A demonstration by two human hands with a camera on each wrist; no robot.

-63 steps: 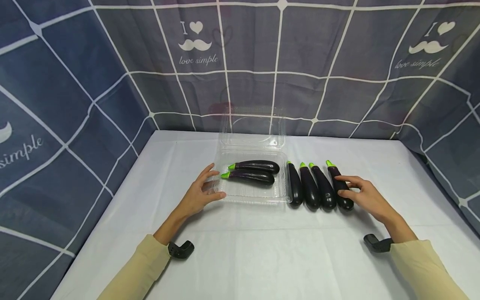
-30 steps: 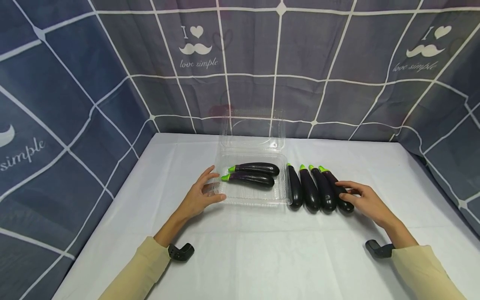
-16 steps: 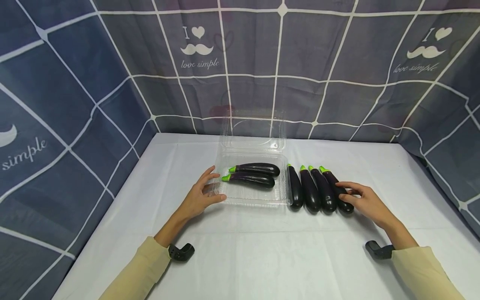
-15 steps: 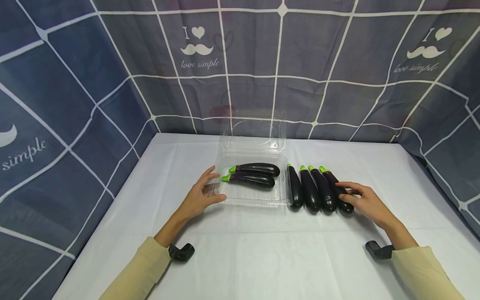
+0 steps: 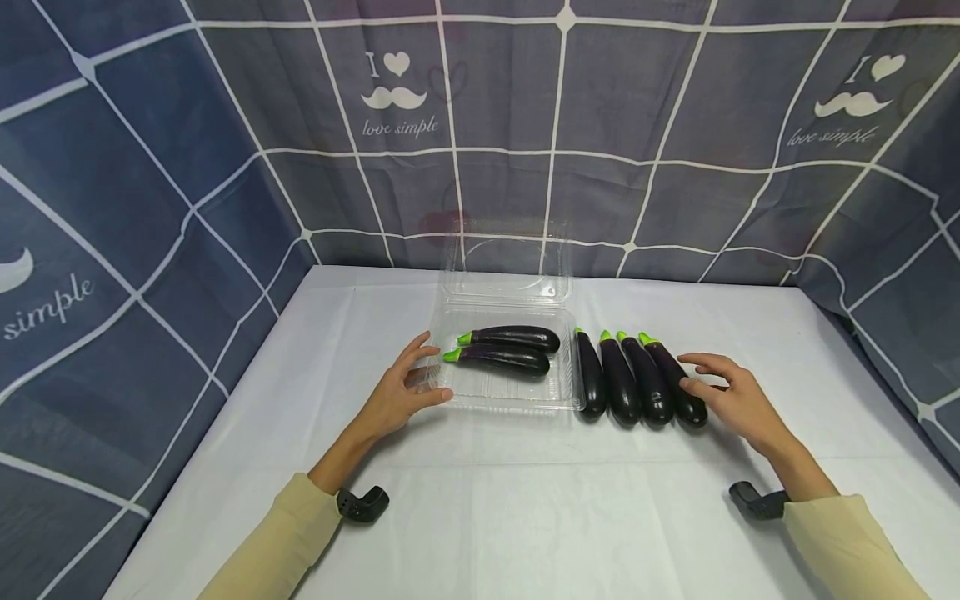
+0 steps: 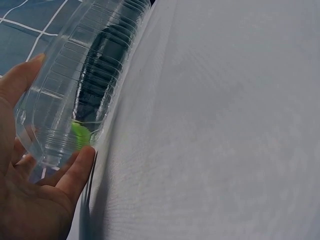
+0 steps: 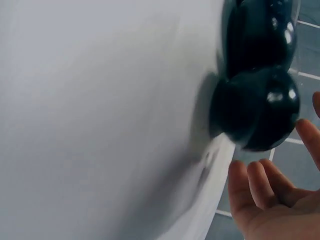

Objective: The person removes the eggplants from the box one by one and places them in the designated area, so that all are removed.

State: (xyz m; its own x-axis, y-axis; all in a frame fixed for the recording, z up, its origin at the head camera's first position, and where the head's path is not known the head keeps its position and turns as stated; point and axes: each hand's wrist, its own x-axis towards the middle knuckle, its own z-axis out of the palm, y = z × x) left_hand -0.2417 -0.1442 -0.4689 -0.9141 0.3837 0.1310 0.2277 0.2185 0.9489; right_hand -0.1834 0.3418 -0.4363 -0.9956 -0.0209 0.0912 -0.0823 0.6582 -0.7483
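Note:
A clear plastic clamshell box [image 5: 487,392] stands with its lid raised at the back. Two dark eggplants [image 5: 502,357] with green stems lie inside it, side by side. My left hand [image 5: 401,387] holds the box by its left end, thumb at the front corner and fingers along the side; the left wrist view shows the fingertips against the plastic wall. Right of the box several more eggplants [image 5: 618,379] lie in a row, stems away from me. Beside the rightmost eggplant [image 5: 671,379] my right hand [image 5: 738,400] hovers with loosely spread fingers, holding nothing; one fingertip is very near its skin.
A white cloth [image 5: 525,500] covers the table. Dark checked fabric [image 5: 510,92] hangs behind it and along both sides. A black device [image 5: 363,504] is on the left wrist, another black device [image 5: 757,500] on the right.
The rightmost eggplant's stem end has swung left toward its neighbour, under my right hand. Since then the right fingers have drawn slightly right, off it. The left hand and box stay put.

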